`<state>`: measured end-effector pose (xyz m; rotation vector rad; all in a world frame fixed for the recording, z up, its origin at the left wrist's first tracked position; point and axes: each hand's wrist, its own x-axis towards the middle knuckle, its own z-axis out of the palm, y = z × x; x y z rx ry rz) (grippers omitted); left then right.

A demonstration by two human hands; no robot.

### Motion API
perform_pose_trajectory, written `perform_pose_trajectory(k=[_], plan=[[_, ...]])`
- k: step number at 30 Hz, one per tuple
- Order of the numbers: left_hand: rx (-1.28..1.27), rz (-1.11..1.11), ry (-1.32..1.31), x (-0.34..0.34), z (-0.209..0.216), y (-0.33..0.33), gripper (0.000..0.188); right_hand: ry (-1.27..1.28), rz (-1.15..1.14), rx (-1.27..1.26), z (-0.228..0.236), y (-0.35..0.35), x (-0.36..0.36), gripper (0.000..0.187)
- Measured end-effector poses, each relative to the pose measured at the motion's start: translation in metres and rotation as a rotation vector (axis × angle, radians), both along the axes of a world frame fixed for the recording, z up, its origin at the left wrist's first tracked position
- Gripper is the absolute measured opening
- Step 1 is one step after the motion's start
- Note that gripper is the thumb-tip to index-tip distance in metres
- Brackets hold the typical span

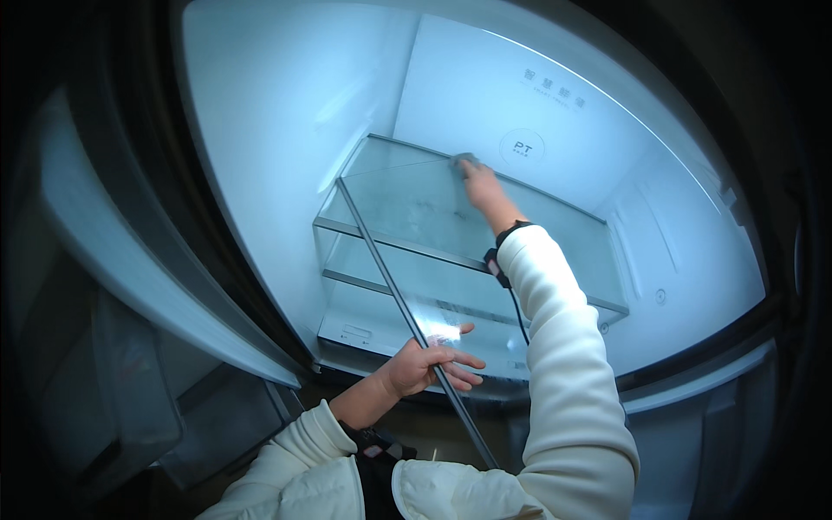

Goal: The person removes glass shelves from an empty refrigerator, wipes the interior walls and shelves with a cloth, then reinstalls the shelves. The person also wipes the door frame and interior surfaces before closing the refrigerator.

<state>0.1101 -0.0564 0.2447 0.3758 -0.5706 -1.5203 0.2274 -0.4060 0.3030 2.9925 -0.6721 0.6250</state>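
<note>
Wiping looks partway, with smudges [459, 208] remaining, the right hand's [479, 178] grip closed on a cloth [464, 159], the left hand's [425, 364] loosely round a tilted pane [382, 258]

Grey cloth [461, 159], cream-white sleeves [563, 355]

An open fridge door [121, 247] with translucent bins [130, 377] stands at left, another door [702, 383] at lower right.

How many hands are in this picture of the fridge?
2. The left hand is lower down, holding the long dark bar; the right hand is higher up, toward the back wall, holding a grey cloth. No others show.
</note>
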Motion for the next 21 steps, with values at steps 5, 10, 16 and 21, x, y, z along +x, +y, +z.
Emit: perform_pose_trajectory(k=[5, 10, 16, 21], plan=[[0.045, -0.006, 0.048, -0.003, 0.005, -0.002, 0.06, 0.0, 0.441, 0.329, -0.002, 0.134, -0.017, 0.045], [0.085, 0.011, -0.037, -0.009, 0.008, -0.004, 0.059, -0.009, 0.458, 0.174, -0.003, 0.185, -0.146, 0.049], [0.021, 0.071, -0.068, -0.007, 0.004, -0.011, 0.065, 0.008, -0.184, 0.147, 0.022, 0.067, -0.253, 0.044], [0.068, 0.109, -0.147, -0.005, 0.004, -0.015, 0.083, -0.06, 0.0, 0.178, 0.008, 0.105, -0.222, 0.048]])
